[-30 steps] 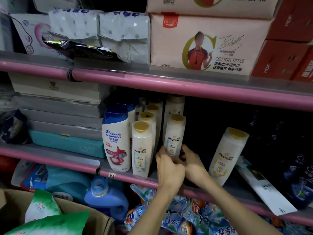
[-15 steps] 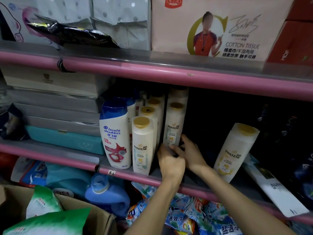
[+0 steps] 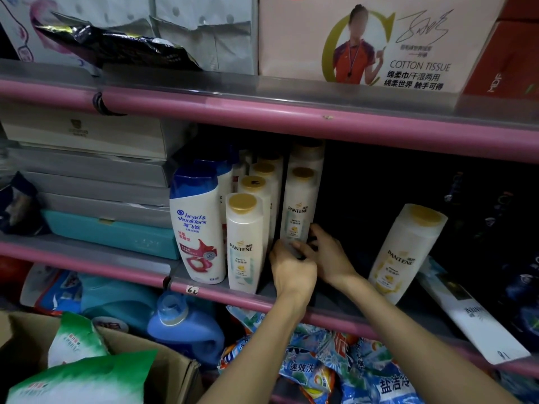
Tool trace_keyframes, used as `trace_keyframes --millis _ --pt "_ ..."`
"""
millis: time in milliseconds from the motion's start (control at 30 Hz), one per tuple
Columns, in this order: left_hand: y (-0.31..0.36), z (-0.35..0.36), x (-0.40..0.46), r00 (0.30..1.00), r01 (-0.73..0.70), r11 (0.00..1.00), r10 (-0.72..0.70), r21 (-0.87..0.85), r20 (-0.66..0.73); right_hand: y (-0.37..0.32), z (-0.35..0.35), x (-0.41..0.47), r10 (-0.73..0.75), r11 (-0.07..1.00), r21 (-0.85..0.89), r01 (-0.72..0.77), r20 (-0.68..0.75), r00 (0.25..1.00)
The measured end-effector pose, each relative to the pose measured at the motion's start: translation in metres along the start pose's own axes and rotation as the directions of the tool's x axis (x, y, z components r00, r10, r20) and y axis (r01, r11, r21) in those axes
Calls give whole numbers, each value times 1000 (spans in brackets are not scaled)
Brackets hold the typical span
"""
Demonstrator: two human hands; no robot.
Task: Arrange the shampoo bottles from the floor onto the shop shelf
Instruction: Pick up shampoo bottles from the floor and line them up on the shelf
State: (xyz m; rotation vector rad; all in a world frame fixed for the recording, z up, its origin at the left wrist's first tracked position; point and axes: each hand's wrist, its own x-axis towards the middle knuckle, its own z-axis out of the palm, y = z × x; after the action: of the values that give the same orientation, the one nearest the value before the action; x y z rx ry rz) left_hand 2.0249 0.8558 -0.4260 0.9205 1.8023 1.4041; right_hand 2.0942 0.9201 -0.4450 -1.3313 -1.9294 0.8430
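A cream Pantene bottle (image 3: pixel 300 208) is being held upright on the pink-edged shelf (image 3: pixel 262 298), its base gripped by both hands. The left hand (image 3: pixel 291 269) is curled round the bottle's lower left; the right hand (image 3: pixel 329 258) is pinching its lower right, though the fingertips are being partly hidden in shadow. Left of this bottle, a Pantene row (image 3: pixel 245 243) is standing; well right, a tilted Pantene bottle (image 3: pixel 405 252) is leaning.

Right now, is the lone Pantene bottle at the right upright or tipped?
Tipped. The lone Pantene bottle leans with its gold cap to the right, unlike the upright row; neither hand touches it.
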Motion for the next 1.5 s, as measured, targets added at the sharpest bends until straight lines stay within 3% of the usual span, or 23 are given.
trace_keyframes --millis 100,200,367,433,533,667,767,867,1200,1333,1500 --pt "4 -3 -9 999 31 1000 -31 -5 40 -10 -11 -14 30 998 -58 -31 -8 1000" --pt "10 -4 -23 997 29 999 -28 -26 73 -28 -29 -44 -93 988 -137 71 -165 982" --pt "17 2 -51 982 -7 998 18 -62 187 -45 -78 -104 -453 888 -290 356 -425 784" --pt "19 7 -60 967 -41 998 52 -47 250 -33 -93 -118 -418 905 -302 298 -512 751" --pt "19 17 -69 927 -58 998 50 8 371 -8 -105 -128 -146 986 -151 72 -567 811" --pt "16 25 -75 868 -74 995 29 72 495 22 -109 -128 118 992 16 -125 -469 876" --pt "14 29 -76 852 -64 995 16 74 524 33 -103 -122 152 987 2 -159 -295 943" --pt "12 30 -77 862 -89 995 53 46 505 39 -93 -117 126 987 -61 -151 -298 946" --pt "-5 -8 -56 977 -83 996 75 32 200 9 -38 -79 38 999 -22 -42 -164 986" --pt "-9 -21 -45 993 -80 996 78 26 85 -8 -11 -65 26 997 72 -16 -136 990" --pt "-10 -28 -36 996 -73 997 72 25 43 -13 6 -50 38 989 147 -21 -120 992"
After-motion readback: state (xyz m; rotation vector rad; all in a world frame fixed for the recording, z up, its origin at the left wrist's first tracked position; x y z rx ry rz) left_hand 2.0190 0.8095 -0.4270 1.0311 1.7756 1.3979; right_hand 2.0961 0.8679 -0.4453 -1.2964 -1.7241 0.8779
